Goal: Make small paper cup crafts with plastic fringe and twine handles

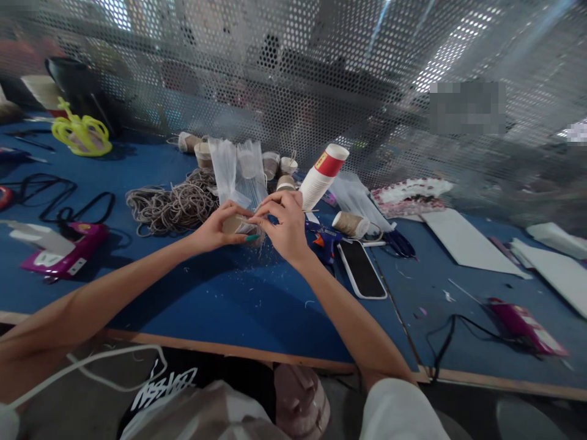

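My left hand (220, 227) is closed around a small tan cup-like piece (233, 225), partly covered by the fingers. From the right, my right hand (285, 226) meets it with thumb and fingertips pinched at the piece's edge; what they pinch is too small to make out. A thin stick (310, 211) shows beside the right knuckles, and I cannot tell whether it is held. Just behind the hands are strips of sheer white mesh (224, 168), several small twine-wrapped cups (270, 164) and a leaning stack of white paper cups (316, 186).
A heap of grey-brown cord (177, 205) lies left of the hands. To the right are a blue glue gun (326, 238), a phone (363, 269), a twine spool (349, 224) and white boards (472, 241). A yellow crown (82, 135) and purple box (68, 253) sit left. Perforated metal (293, 79) stands behind.
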### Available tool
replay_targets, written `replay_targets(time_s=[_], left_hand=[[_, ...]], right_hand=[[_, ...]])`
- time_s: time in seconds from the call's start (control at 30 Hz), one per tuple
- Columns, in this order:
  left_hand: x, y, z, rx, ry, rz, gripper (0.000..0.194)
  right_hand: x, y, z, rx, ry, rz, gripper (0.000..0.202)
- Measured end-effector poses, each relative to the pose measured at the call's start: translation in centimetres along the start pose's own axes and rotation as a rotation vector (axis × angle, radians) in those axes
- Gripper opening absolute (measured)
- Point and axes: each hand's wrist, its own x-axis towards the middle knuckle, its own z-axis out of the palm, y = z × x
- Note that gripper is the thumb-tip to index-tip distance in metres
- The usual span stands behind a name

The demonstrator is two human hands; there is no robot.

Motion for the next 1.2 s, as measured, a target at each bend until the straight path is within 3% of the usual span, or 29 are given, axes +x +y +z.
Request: replay_targets(time_s=[0.23,0.33,0.47,0.57,0.7,0.8,0.9,1.07,1.2], left_hand=[[-0.2,-0.6,0.9,-0.255,0.015,-0.146,0.044],[-0.5,-1.0,1.5,-0.46,0.022,-0.255,0.044],[-0.6,-1.5,2.0,-0.676,0.071,-0.372,0.046],[-0.5,-1.6,2.0,-0.727,0.129,-0.4,0.045],[-0.2,-1.5,1.7,-0.768,0.208,-0.457,0.042],[0.0,-1.6,1.4,-0.839,0.208,-0.496,0.042],[0.0,-1.6,1.2,-0.911,0.162,-0.507,0.048],[0.0,-1.7,0.9,-1.01,0.14,-0.508,0.057],[0.0,-2.0,0.8,-1.037,0.118,-0.529,0.061]], right_hand=[[0.2,0.0,-0.1,-0.065,0.054,0.04,0.009],[1.4,0.4,-2.3,-0.081,0.098,0.069,0.011],[1.9,1.7,-6.8,-0.156,0.182,0.171,0.028],[-0.3,2.9,-8.5,-0.323,0.071,0.4,0.039],[-4.1,3.7,-7.7,-0.693,-0.37,0.783,0.055],[-5.4,4.2,-6.3,-0.799,-0.505,1.041,0.075],[-5.2,5.2,-5.4,-0.749,-0.595,1.107,0.074],[-4.3,6.8,-5.4,-0.616,-0.621,1.096,0.047],[-4.4,5.7,-6.6,-0.531,-0.385,1.086,0.039]])
